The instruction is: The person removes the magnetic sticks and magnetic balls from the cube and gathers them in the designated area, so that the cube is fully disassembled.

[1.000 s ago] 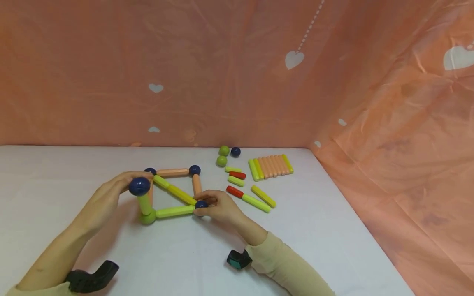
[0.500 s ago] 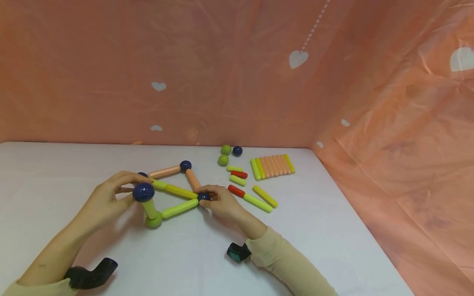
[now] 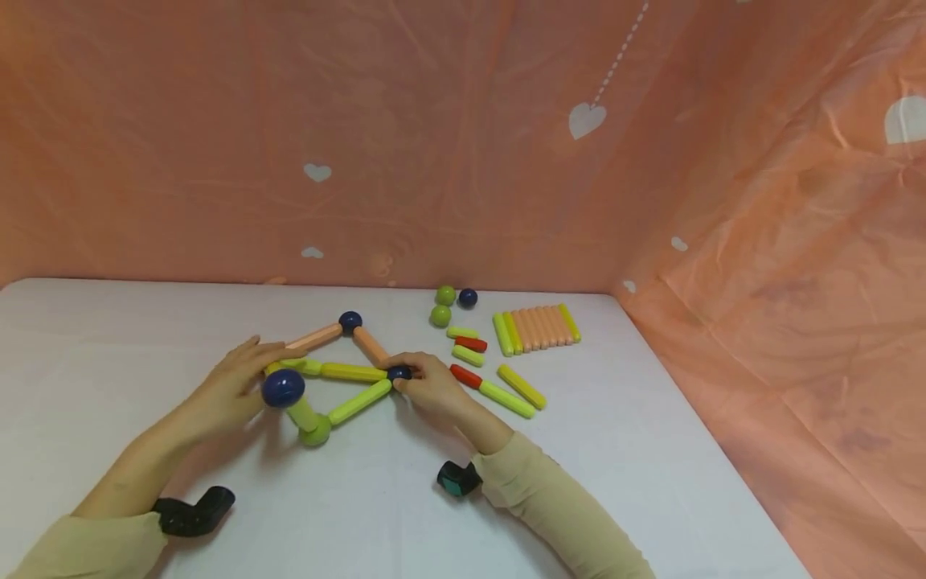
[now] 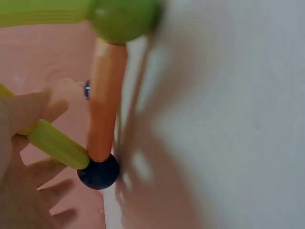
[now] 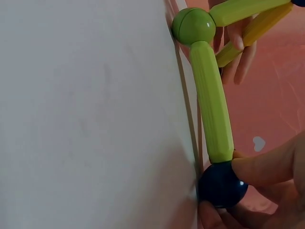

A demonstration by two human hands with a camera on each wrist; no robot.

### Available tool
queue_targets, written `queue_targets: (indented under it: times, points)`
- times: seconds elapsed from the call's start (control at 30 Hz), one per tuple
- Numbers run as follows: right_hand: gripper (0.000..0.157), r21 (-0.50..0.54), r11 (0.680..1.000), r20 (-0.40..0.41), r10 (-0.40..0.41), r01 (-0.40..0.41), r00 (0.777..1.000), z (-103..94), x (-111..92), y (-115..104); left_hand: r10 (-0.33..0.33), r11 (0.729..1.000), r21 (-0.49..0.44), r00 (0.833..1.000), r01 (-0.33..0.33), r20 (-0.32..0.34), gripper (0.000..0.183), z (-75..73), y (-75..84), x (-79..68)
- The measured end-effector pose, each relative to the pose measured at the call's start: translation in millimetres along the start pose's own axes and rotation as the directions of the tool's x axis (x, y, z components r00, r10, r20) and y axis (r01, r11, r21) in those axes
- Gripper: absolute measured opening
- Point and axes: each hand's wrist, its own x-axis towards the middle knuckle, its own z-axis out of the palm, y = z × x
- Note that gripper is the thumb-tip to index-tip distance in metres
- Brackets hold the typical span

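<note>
Nearest on the white counter (image 3: 362, 515), the stick-and-ball frame has its green corner ball (image 3: 314, 431) at 7 o'clock of its own middle. A lime upright (image 3: 302, 414) stands on it, tilted in the head view and topped by a navy top ball (image 3: 283, 388). At 9 o'clock the left grip (image 3: 230, 390) pinches a yellow brace stick (image 5: 268, 23), joined to a lime piece (image 4: 57, 144) that runs down to the left navy ball (image 4: 98, 172); whether the brace touches the top ball is unclear. A peach stick (image 4: 106, 102) links that left corner to the green one.

At 3 o'clock the right grip (image 3: 437, 394) pinches the right navy ball (image 3: 399, 375), where the near lime side (image 3: 359, 402) and the yellow diagonal (image 3: 354, 371) meet. At 12 o'clock the far navy ball (image 3: 350, 322) joins two more peach sides.

So the four-sided base looks complete, with one upright in place; no upright shows at the other corners. Much appears unused: toward 3 o'clock, a red-and-lime pair (image 3: 492, 392) and a loose yellow stick (image 3: 522, 386); farther, toward 2 o'clock, short lime and red pieces (image 3: 471, 344), a row of sticks (image 3: 537, 330), and three spare balls (image 3: 440, 315).
</note>
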Motion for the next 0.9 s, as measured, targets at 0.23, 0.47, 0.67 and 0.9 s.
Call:
queue_targets:
  times: [0.23, 0.47, 0.67, 0.9]
  points:
    - [0.031, -0.040, 0.999, -0.021, 0.007, -0.008, 1.000, -1.1, 8.7, 1.5, 0.006, 0.957, 0.289, 1.000, -0.003, -0.010, 0.033, 6.8, 14.1, -2.5]
    - [0.030, -0.060, 0.996, -0.045, -0.074, 0.071, 0.996, -4.1, 26.2, 1.2, 0.016, 0.887, 0.462, 1.000, -0.023, 0.018, 0.029, 16.9, 39.9, -11.3]
    - [0.028, 0.011, 0.997, -0.044, -0.081, 0.081, 0.996, -5.6, 25.8, -0.6, 0.009, 0.920, 0.391, 0.998, -0.032, 0.062, 0.024, 25.2, 53.4, -15.1]
    - [0.024, -0.027, 0.991, -0.150, -0.134, 0.132, 0.980, -34.1, -11.7, 20.2, -0.006, 0.951, 0.310, 0.996, -0.024, 0.094, 0.019, 28.9, 55.1, -13.7]
